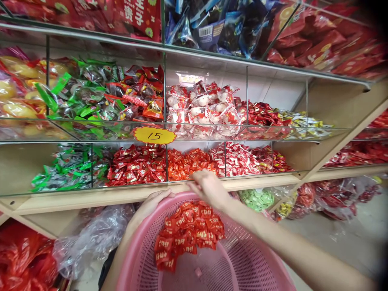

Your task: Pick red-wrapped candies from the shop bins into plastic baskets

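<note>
A pink plastic basket [142, 242] with a perforated wall tilts against the front of the wooden shelf. My left hand [154, 202] grips its far rim on the left. Many small red-orange wrapped candies [194, 226] with gold print lie heaped on the basket's far inner side. Just above that heap, by the shelf edge, is my right hand [209, 188], fingers loosely bent and apart. I see nothing between them, though they are a little blurred. Behind it, a shelf compartment holds matching red-orange candies [189, 161].
Glass dividers split the shelves into bins, with dark red candies [136, 165] and red-white candies [236, 157] beside the orange ones. A yellow tag [154, 135] reads 15. Beneath the shelf are clear plastic bags [93, 234], a red bag [24, 254] and bagged green candies [257, 199].
</note>
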Demonstrator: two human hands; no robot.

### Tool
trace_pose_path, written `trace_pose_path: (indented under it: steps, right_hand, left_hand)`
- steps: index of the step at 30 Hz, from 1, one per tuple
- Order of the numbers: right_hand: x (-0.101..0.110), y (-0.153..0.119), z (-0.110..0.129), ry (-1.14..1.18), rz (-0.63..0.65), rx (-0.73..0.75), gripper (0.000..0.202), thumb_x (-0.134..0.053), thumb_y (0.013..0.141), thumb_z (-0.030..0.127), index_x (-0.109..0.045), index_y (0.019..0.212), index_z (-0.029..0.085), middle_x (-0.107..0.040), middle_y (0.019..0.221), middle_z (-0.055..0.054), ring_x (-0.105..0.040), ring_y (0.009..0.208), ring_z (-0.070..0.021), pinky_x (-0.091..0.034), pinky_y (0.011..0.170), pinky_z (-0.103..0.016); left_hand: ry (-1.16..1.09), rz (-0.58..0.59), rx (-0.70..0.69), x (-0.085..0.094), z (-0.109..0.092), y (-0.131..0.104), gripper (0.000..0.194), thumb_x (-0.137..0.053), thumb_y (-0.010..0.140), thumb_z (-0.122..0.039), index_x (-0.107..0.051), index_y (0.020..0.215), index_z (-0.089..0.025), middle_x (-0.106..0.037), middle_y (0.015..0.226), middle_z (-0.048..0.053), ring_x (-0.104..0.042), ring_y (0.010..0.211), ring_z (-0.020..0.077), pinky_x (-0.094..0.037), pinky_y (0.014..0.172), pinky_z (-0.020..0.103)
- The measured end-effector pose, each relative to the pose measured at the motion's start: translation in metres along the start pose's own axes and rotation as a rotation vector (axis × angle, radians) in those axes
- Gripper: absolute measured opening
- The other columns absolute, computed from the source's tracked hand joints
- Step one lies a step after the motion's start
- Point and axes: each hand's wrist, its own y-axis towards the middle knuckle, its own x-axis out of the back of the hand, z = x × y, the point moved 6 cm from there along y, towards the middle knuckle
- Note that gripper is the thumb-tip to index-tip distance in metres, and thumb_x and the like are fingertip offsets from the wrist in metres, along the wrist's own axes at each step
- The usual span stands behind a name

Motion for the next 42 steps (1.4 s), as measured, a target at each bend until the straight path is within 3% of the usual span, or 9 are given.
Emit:
trace_pose_path:
  steps: [2, 5, 10, 16, 23, 28, 33, 39, 42]
  right_hand:
    - [0.012, 0.010, -0.031, -0.194, 0.020, -0.004, 0.020, -0.042, 0.092, 0.024, -0.060, 0.090, 0.015, -0.062, 0.086, -0.008, -0.051, 0.081, -0.0195, -0.033, 0.072, -0.031]
    - [0.017, 0.022, -0.064, -0.457, 0.094, 0.116, 0.022, -0.041, 0.091, 0.013, -0.061, 0.098, 0.015, -0.061, 0.094, -0.011, -0.049, 0.091, -0.0218, -0.029, 0.076, -0.033]
    - [0.008, 0.030, -0.085, -0.593, 0.228, 0.228, 0.026, -0.045, 0.087, 0.009, -0.062, 0.104, 0.017, -0.061, 0.102, -0.011, -0.046, 0.100, -0.0234, -0.027, 0.079, -0.035]
    - [-0.001, 0.037, -0.082, -0.589, 0.294, 0.216, 0.032, -0.044, 0.086, 0.007, -0.063, 0.109, 0.020, -0.059, 0.109, -0.011, -0.045, 0.107, -0.0244, -0.027, 0.081, -0.036]
    - [-0.011, 0.041, -0.082, -0.600, 0.336, 0.225, 0.028, -0.041, 0.090, 0.010, -0.067, 0.099, 0.016, -0.063, 0.100, -0.012, -0.049, 0.099, -0.0240, -0.028, 0.078, -0.035]
    - [-0.009, 0.040, -0.086, -0.609, 0.287, 0.218, 0.025, -0.042, 0.088, 0.009, -0.065, 0.098, 0.014, -0.063, 0.098, -0.012, -0.048, 0.099, -0.0248, -0.027, 0.077, -0.036]
    - [0.009, 0.033, -0.083, -0.586, 0.179, 0.194, 0.019, -0.046, 0.086, 0.012, -0.061, 0.099, 0.013, -0.061, 0.102, -0.014, -0.047, 0.098, -0.0249, -0.028, 0.075, -0.034]
    - [0.044, 0.012, -0.056, -0.246, -0.029, 0.137, 0.016, -0.052, 0.084, 0.022, -0.057, 0.098, 0.017, -0.058, 0.100, -0.009, -0.047, 0.092, -0.0228, -0.032, 0.073, -0.032]
    - [0.043, -0.007, -0.032, 0.059, -0.085, 0.169, 0.017, -0.054, 0.083, 0.022, -0.054, 0.099, 0.017, -0.056, 0.108, -0.009, -0.048, 0.096, -0.0211, -0.036, 0.080, -0.032]
  left_hand:
    - [-0.006, 0.006, 0.011, 0.001, 0.002, 0.001, 0.032, -0.064, 0.073, -0.048, -0.071, 0.082, -0.018, -0.071, 0.081, 0.001, -0.061, 0.077, 0.0175, -0.044, 0.076, 0.026]
    - [-0.036, 0.018, 0.025, 0.000, 0.002, 0.002, 0.029, -0.064, 0.073, -0.046, -0.072, 0.082, -0.019, -0.071, 0.081, 0.000, -0.061, 0.076, 0.0166, -0.044, 0.075, 0.025]
    - [-0.057, 0.027, 0.024, -0.002, -0.001, 0.001, 0.026, -0.065, 0.073, -0.043, -0.072, 0.081, -0.020, -0.071, 0.081, 0.000, -0.061, 0.076, 0.0161, -0.045, 0.074, 0.024]
    - [-0.126, 0.003, 0.071, -0.006, -0.002, -0.001, 0.025, -0.068, 0.070, -0.042, -0.072, 0.079, -0.019, -0.071, 0.075, -0.001, -0.062, 0.073, 0.0148, -0.045, 0.074, 0.023]
    - [-0.102, -0.011, 0.085, -0.003, 0.002, 0.002, 0.031, -0.069, 0.067, -0.045, -0.071, 0.082, -0.018, -0.072, 0.078, 0.001, -0.063, 0.074, 0.0175, -0.046, 0.074, 0.026]
    - [-0.057, 0.035, 0.036, -0.003, 0.001, 0.003, 0.028, -0.065, 0.073, -0.042, -0.071, 0.085, -0.017, -0.071, 0.084, 0.001, -0.062, 0.076, 0.0156, -0.044, 0.077, 0.025]
    - [-0.034, 0.030, 0.008, -0.001, 0.003, 0.003, 0.030, -0.063, 0.075, -0.044, -0.071, 0.089, -0.018, -0.071, 0.087, 0.002, -0.062, 0.075, 0.0146, -0.045, 0.076, 0.024]
    - [-0.001, 0.035, -0.016, -0.003, 0.000, 0.001, 0.031, -0.061, 0.076, -0.044, -0.071, 0.087, -0.017, -0.070, 0.088, 0.005, -0.063, 0.076, 0.0164, -0.046, 0.076, 0.026]
    - [0.008, 0.025, -0.029, -0.002, -0.002, 0.001, 0.030, -0.061, 0.075, -0.044, -0.071, 0.087, -0.018, -0.071, 0.091, 0.005, -0.063, 0.078, 0.0164, -0.045, 0.078, 0.026]
